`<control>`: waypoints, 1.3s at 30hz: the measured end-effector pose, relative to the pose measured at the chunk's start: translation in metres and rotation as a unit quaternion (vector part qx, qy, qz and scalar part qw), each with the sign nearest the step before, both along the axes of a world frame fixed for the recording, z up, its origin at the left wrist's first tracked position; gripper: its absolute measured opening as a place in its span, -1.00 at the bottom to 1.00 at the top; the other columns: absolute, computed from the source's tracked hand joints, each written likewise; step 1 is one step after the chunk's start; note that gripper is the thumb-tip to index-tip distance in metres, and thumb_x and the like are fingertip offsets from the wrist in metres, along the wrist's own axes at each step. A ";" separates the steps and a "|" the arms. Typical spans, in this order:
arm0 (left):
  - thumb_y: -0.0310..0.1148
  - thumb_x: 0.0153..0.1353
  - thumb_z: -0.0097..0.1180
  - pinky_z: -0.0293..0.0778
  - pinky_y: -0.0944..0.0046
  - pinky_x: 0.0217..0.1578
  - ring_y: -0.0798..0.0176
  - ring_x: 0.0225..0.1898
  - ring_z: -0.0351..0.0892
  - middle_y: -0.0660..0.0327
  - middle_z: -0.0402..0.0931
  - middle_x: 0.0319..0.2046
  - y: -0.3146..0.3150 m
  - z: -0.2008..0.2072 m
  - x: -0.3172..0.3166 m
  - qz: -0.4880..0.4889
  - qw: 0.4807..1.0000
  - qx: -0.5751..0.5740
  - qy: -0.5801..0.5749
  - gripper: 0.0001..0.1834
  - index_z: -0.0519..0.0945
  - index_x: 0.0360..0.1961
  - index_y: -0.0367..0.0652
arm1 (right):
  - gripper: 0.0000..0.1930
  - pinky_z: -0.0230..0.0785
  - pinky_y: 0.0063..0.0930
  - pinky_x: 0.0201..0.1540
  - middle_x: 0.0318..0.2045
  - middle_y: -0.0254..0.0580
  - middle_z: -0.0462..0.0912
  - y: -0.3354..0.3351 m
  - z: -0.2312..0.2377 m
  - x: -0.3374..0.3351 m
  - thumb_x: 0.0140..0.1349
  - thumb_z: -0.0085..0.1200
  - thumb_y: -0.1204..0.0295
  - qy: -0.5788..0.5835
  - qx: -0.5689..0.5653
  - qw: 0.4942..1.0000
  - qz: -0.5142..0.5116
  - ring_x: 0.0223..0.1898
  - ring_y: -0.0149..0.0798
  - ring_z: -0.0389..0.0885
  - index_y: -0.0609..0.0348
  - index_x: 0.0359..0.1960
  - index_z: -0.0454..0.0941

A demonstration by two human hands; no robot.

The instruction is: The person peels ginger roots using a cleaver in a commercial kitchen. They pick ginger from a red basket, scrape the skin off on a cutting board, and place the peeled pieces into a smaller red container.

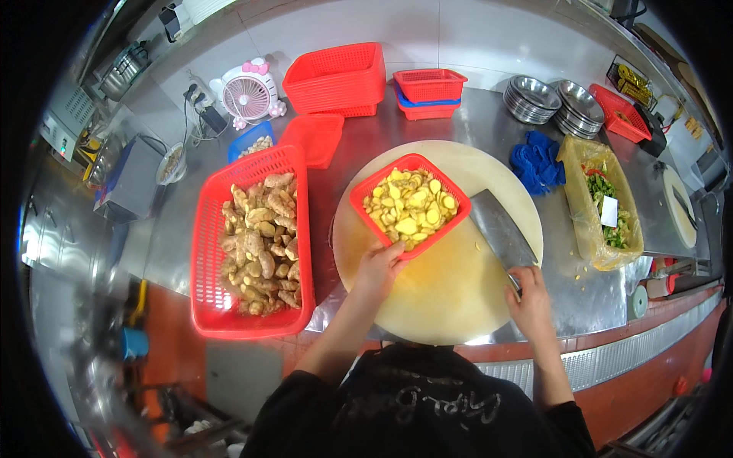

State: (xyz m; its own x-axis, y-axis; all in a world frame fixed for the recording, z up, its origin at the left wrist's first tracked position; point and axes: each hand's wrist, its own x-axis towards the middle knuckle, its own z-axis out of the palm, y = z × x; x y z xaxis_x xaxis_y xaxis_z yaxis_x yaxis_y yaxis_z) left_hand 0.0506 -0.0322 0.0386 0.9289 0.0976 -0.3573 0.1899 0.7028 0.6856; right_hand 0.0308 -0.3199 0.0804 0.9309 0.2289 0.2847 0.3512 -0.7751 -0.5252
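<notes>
My left hand (379, 269) is closed on the near rim of a small red plastic basket (365, 214), which sits over the round cutting board (427, 305). Yellow ginger slices (412, 202) fill this basket. At the board's right side, my right hand (530, 296) is wrapped round the handle of a cleaver (502, 229), whose wide blade lies flat on the board and points away from me. To the left stands a large red basket (206, 263) holding whole, unpeeled ginger roots (263, 244).
Behind the board are stacked red baskets (336, 76) and a pink fan (250, 95). Stacked metal bowls (532, 99), a blue cloth (537, 162) and a plastic-lined crate of cut vegetables (578, 202) stand to the right. The steel counter's front edge runs close to me.
</notes>
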 end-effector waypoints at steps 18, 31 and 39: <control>0.15 0.20 -0.06 0.39 0.10 -0.08 0.17 -0.05 0.46 0.13 0.47 -0.08 0.107 -0.013 -0.214 0.033 0.997 -0.024 0.069 -0.33 0.34 0.09 -0.20 | -0.68 0.36 -0.53 -0.36 -0.39 -0.19 0.47 0.067 -0.013 -0.011 0.02 0.13 0.60 0.180 0.063 0.964 0.186 -0.43 -0.33 0.49 0.21 -0.15 0.42; -0.55 0.00 -0.09 0.39 0.06 0.04 0.02 0.04 0.42 -0.02 0.38 0.03 0.173 -0.009 -0.219 0.347 0.937 0.005 -0.044 -0.41 0.22 0.15 -0.32 | -0.44 0.27 -0.40 0.09 -0.01 -0.26 0.41 0.316 -0.001 0.094 0.15 0.16 0.27 0.477 0.392 0.767 0.173 0.02 -0.33 0.41 0.23 0.12 0.25; -0.50 -0.16 -0.09 0.39 0.05 0.05 -0.04 0.05 0.41 -0.03 0.39 0.04 0.205 -0.033 -0.341 0.296 0.952 -0.003 0.073 -0.28 0.21 0.18 -0.35 | -0.59 0.44 -0.36 -0.08 -0.18 -0.15 0.57 0.346 0.000 0.088 0.01 -0.02 0.68 0.480 0.474 0.729 0.116 -0.18 -0.23 0.56 0.30 -0.02 0.39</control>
